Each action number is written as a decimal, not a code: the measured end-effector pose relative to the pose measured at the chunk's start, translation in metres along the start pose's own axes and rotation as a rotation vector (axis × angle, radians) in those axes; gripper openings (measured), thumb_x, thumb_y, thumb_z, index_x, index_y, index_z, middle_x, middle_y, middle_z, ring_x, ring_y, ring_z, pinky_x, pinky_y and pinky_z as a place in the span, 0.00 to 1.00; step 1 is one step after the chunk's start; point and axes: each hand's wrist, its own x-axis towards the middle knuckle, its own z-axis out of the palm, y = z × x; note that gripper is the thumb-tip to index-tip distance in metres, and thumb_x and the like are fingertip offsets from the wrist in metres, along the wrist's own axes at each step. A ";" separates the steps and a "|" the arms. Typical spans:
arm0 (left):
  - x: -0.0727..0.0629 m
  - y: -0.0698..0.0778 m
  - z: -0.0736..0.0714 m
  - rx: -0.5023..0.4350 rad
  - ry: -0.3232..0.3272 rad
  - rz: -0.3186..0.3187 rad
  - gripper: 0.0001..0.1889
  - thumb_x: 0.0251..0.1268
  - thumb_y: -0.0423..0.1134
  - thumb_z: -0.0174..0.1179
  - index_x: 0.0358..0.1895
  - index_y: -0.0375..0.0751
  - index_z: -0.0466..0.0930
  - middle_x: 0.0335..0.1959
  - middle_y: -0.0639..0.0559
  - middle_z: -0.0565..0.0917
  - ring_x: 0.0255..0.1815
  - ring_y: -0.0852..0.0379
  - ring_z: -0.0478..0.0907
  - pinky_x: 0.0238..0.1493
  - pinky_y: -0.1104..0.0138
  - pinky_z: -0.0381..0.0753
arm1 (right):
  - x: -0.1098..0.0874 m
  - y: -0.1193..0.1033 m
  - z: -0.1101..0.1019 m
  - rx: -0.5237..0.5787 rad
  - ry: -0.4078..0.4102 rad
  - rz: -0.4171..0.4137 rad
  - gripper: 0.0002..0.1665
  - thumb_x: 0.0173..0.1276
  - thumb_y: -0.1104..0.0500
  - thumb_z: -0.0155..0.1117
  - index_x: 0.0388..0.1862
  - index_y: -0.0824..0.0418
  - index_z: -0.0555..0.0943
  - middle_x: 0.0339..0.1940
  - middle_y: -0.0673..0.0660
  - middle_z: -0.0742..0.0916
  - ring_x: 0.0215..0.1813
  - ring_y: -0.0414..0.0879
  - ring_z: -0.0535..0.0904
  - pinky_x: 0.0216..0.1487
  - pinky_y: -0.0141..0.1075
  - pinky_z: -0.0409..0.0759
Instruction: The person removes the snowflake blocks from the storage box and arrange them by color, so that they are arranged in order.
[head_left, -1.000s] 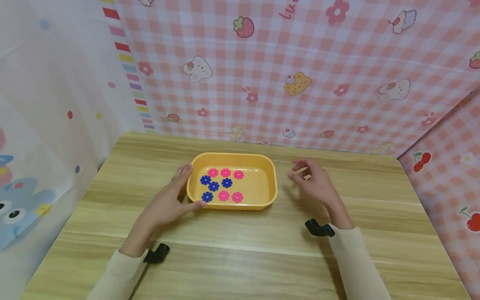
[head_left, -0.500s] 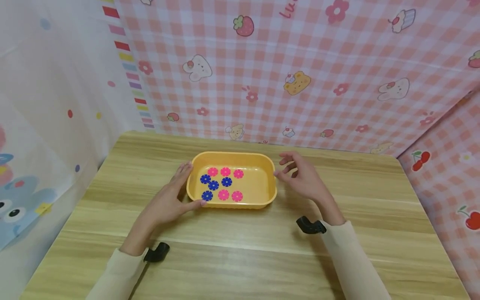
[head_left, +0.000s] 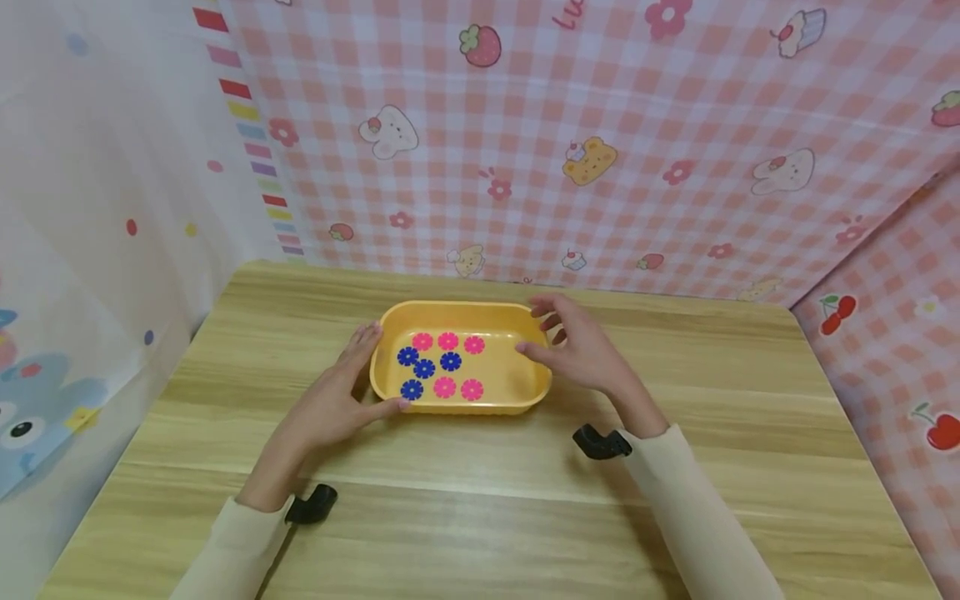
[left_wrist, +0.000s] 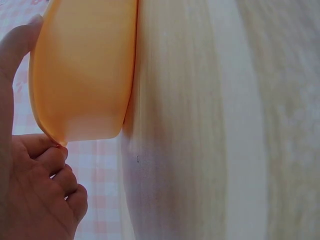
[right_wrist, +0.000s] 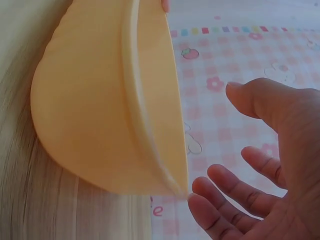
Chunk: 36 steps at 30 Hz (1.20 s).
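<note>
A yellow plastic tray (head_left: pixel 504 377) sits on the wooden table, its long side facing me. Inside, toward its left, lie several pink snowflake discs (head_left: pixel 445 387) and several blue snowflake discs (head_left: pixel 451 361). My left hand (head_left: pixel 328 414) grips the tray's left end, thumb on the near rim and fingers at the far corner. Over the right end of the tray hovers my right hand (head_left: pixel 585 352), fingers loosely bent and apart, holding nothing. The right wrist view shows these fingers (right_wrist: pixel 235 187) beside the tray's rim; the discs are hidden there behind its wall.
The wooden table (head_left: pixel 450 508) extends around the tray. Behind it hangs a pink checked cloth (head_left: pixel 450 167), with more cloth on both sides. A black wrist camera (head_left: pixel 602 442) sits by the right sleeve, another black camera (head_left: pixel 312 505) by the left.
My right hand has moved left from the table beside the tray to above its right end. The left hand keeps its place on the tray, and the discs lie as before.
</note>
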 end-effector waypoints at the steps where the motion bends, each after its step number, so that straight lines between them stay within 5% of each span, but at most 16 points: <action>1: 0.000 0.000 0.000 0.000 0.002 0.002 0.63 0.52 0.77 0.64 0.85 0.62 0.37 0.87 0.59 0.42 0.88 0.52 0.37 0.83 0.40 0.51 | 0.001 -0.002 0.001 0.000 -0.010 0.001 0.41 0.66 0.47 0.74 0.72 0.60 0.70 0.62 0.63 0.81 0.57 0.60 0.81 0.54 0.49 0.84; 12: 0.000 0.001 -0.001 -0.005 -0.021 -0.001 0.63 0.52 0.78 0.63 0.85 0.61 0.36 0.87 0.59 0.40 0.88 0.52 0.36 0.83 0.41 0.50 | 0.012 -0.010 0.019 0.023 -0.086 0.004 0.44 0.65 0.47 0.75 0.75 0.55 0.68 0.64 0.62 0.79 0.58 0.58 0.80 0.58 0.54 0.84; 26: 0.000 0.000 -0.002 -0.002 -0.020 -0.010 0.64 0.51 0.79 0.63 0.85 0.60 0.36 0.87 0.57 0.40 0.88 0.52 0.36 0.83 0.41 0.50 | 0.032 -0.019 0.047 0.030 -0.249 -0.001 0.47 0.65 0.48 0.75 0.78 0.56 0.65 0.62 0.63 0.81 0.56 0.56 0.82 0.59 0.48 0.84; 36: -0.001 0.001 -0.002 -0.005 -0.025 -0.005 0.64 0.52 0.79 0.63 0.85 0.60 0.36 0.87 0.58 0.40 0.88 0.52 0.36 0.83 0.41 0.50 | 0.042 -0.020 0.062 0.003 -0.287 0.042 0.44 0.65 0.48 0.76 0.76 0.55 0.68 0.57 0.59 0.84 0.51 0.50 0.82 0.55 0.41 0.84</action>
